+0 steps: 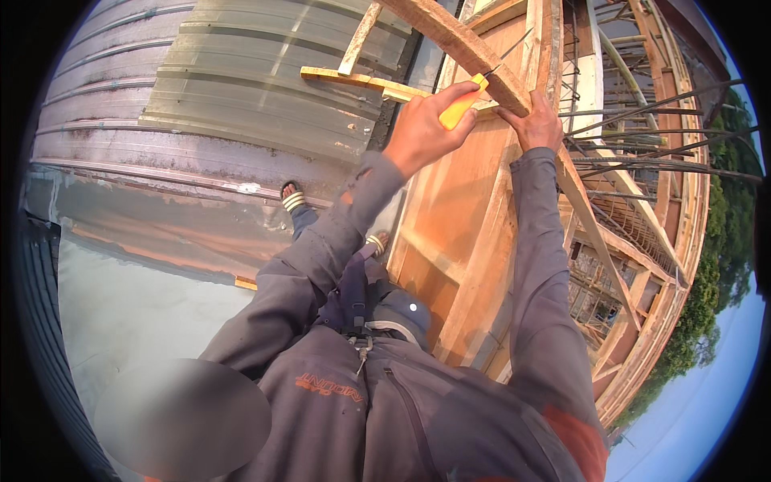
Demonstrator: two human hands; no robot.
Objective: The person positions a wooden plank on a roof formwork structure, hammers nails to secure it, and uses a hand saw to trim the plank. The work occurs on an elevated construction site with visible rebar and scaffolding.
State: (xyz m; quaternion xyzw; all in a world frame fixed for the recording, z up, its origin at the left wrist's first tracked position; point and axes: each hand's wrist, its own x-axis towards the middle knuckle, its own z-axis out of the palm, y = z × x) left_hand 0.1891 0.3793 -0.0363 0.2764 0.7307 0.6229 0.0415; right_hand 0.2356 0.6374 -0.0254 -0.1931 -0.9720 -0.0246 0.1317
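My left hand (424, 130) is closed around the yellow handle of a hand saw (461, 106). The thin dark blade is seen nearly edge-on, running up and to the right across a long wooden beam (462, 44). At the beam's near end, my right hand (533, 126) grips the wood, thumb on the left and fingers on the right side. Under both hands is a formwork of orange-brown plywood panels (450, 189) and timber battens (486, 257). Part of the blade cannot be made out against the wood.
A corrugated metal roof (265, 88) lies to the left, with a loose timber piece (361, 80) over it. Steel rebars (650, 165) stick out on the right beside timber framing (614, 265). My sandalled foot (293, 195) rests near the roof's edge. Trees (695, 321) stand beyond.
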